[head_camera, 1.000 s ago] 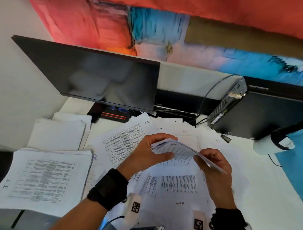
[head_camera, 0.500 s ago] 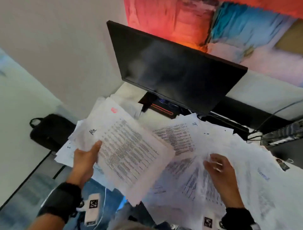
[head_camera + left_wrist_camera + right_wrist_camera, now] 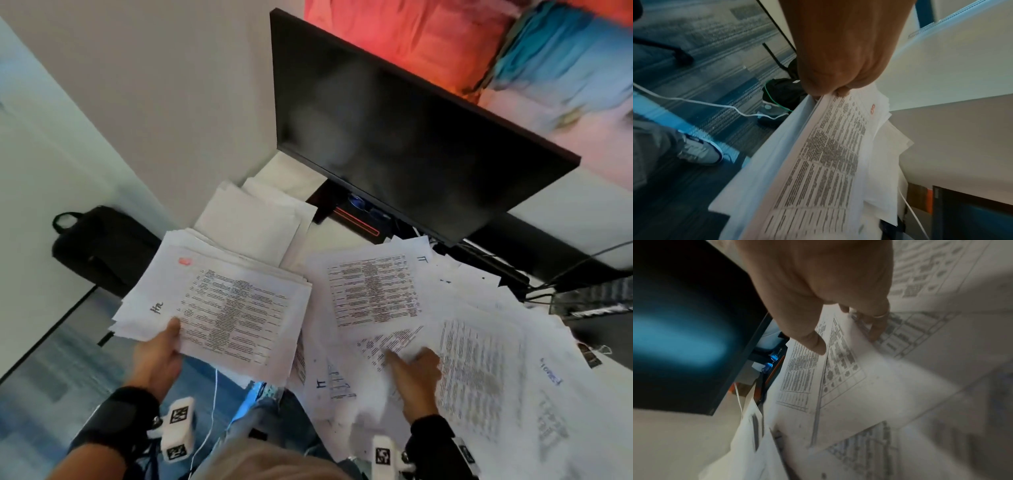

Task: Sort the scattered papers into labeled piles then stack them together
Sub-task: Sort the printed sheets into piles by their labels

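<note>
My left hand point(image 3: 161, 356) grips a thick stack of printed papers point(image 3: 222, 308) by its near corner, thumb on top. The top sheet bears a handwritten label and a red mark. The stack hangs over the desk's left end, above a pile of papers point(image 3: 250, 226). In the left wrist view the left hand point(image 3: 838, 65) pinches the stack point(image 3: 828, 162) above the floor. My right hand point(image 3: 414, 373) rests on the scattered papers point(image 3: 479, 370), thumb stretched out. In the right wrist view the right hand point(image 3: 818, 280) touches overlapping sheets point(image 3: 879, 386) with loosely bent fingers.
A dark monitor point(image 3: 394, 137) stands at the back of the desk, a black computer case point(image 3: 599, 308) at the right. A binder clip point(image 3: 589, 354) lies on the papers. A black bag point(image 3: 99, 246) sits on the floor left of the desk.
Both hands held a bundle a second ago. My left hand now carries the stack alone, leftwards; my right hand has come down on the scattered papers. The head view has swung left.
</note>
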`<state>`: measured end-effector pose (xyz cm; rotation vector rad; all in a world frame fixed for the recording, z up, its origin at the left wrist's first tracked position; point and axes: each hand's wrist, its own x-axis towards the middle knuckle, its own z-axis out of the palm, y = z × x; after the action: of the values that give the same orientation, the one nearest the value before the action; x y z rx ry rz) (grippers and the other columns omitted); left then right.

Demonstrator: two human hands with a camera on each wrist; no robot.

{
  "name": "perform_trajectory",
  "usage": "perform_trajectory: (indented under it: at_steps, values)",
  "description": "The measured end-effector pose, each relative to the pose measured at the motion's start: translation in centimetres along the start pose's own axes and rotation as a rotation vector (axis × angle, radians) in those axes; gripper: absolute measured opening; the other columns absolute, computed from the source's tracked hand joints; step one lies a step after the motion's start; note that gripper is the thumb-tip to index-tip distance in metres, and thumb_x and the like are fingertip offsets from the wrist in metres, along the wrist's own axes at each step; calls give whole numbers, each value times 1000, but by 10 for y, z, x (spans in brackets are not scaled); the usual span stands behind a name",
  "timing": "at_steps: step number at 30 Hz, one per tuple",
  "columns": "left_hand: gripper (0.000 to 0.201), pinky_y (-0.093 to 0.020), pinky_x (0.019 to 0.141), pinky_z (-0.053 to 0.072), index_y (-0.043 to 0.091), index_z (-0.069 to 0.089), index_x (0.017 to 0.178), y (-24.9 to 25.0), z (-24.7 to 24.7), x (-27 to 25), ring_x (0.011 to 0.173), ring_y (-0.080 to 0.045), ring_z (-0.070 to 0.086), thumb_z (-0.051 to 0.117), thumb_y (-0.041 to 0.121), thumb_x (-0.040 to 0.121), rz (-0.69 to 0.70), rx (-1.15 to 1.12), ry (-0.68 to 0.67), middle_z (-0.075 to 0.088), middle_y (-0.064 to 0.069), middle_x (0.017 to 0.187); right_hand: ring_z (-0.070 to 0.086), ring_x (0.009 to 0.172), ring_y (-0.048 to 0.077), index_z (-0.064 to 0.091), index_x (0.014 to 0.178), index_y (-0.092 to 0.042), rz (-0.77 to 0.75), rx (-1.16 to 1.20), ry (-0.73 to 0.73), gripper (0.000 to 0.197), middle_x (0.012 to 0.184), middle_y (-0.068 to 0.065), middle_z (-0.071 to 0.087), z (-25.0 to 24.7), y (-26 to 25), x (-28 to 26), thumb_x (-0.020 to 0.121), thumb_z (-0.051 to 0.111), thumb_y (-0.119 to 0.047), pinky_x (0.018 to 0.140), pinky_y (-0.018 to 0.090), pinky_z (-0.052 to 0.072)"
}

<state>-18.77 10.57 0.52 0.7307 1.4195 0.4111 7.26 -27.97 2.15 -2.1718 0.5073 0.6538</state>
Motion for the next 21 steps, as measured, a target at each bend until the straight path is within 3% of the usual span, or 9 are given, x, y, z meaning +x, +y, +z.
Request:
perform_trajectory:
  at_steps: [3,5,7,10,12,14,17,19,21]
  values:
    - [33,-46,117,43,13,60,139,13,18,-36,129,-27,62,52,27,110,-4,107,-88,64,-6,140,37,145,39,18,160,-11,129,235,48,111,162,20,27,14,-25,2,79,92,-25,114,46,43]
    - [41,-49,122,37,6,55,146,26,27,-45,134,-30,56,45,27,112,-24,243,-128,61,-12,143,42,143,39,17,159,-7,200,358,89,112,159,22,34,24,-42,8,78,93,-25,112,42,43]
    - [45,-50,120,39,8,58,143,34,28,-40,125,-32,61,60,30,104,-108,281,-228,66,-13,137,51,136,39,23,155,-1,285,380,129,116,150,21,48,35,-59,14,72,94,-39,107,40,46]
    - [48,-47,95,52,8,69,123,50,22,-34,106,-41,69,79,39,87,-309,634,-320,74,-18,102,63,108,36,60,126,-4,369,161,172,111,119,18,62,45,-77,30,39,77,-73,99,48,56]
    - [57,-36,78,52,6,72,104,63,11,-34,90,-37,71,85,53,76,-377,1015,-405,71,-17,94,56,112,37,63,104,-5,398,115,191,87,110,14,52,53,-83,49,45,75,-66,103,50,51]
    - [59,-29,64,42,8,70,91,76,8,-28,73,-26,60,90,58,66,-401,1305,-486,67,-14,80,57,111,36,60,105,-4,380,215,181,73,110,14,51,59,-96,57,55,83,-53,101,47,53]
    - [37,-25,58,45,19,63,106,89,29,-21,66,-23,63,84,41,86,-237,1548,-524,72,-6,75,64,97,27,58,133,3,287,504,215,81,129,22,66,68,-107,67,65,92,-26,85,37,57]
    - [24,-19,64,52,22,71,94,101,53,-27,73,-14,75,77,45,92,-61,1726,-625,78,4,80,64,114,31,50,145,4,287,561,203,78,137,21,62,65,-111,63,80,89,-17,95,42,56]
    - [31,-18,72,51,23,75,77,113,80,-34,79,-6,73,74,51,91,140,1805,-717,76,8,83,64,107,26,58,129,9,213,601,206,50,115,10,64,54,-115,49,90,81,-14,92,38,55]
